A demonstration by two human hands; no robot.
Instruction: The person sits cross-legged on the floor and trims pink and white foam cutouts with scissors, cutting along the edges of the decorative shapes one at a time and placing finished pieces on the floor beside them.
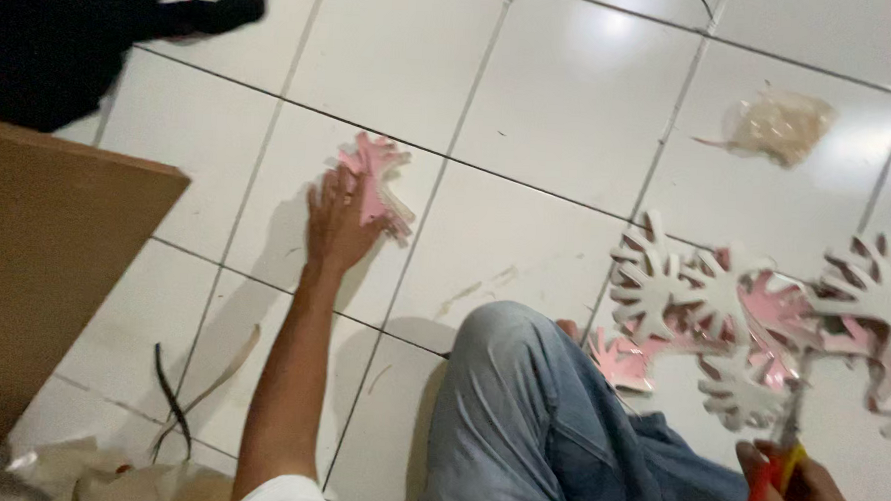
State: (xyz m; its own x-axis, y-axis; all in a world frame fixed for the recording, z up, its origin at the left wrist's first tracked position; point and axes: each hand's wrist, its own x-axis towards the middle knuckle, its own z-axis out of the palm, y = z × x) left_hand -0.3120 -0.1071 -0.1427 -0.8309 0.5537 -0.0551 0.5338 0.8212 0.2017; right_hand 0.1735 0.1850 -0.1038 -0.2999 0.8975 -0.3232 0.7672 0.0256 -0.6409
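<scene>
My left hand [339,221] reaches out flat over the white tiled floor and rests on a small stack of pink snowflake-shaped cutouts [378,182], fingers spread on top of it. My right hand [795,496] at the bottom right grips red-and-yellow-handled scissors [782,451], blades pointing up. Just above the scissors lies a pile of larger white and pink snowflake cutouts [763,314]. My bent knee in blue jeans [528,414] sits between the two hands.
A brown cardboard panel [44,273] stands at the left. A dark cloth or bag [64,33] lies at the top left. A crumpled clear plastic bag [779,125] rests on the tiles at the top right. Thin paper strips [184,389] lie near the cardboard.
</scene>
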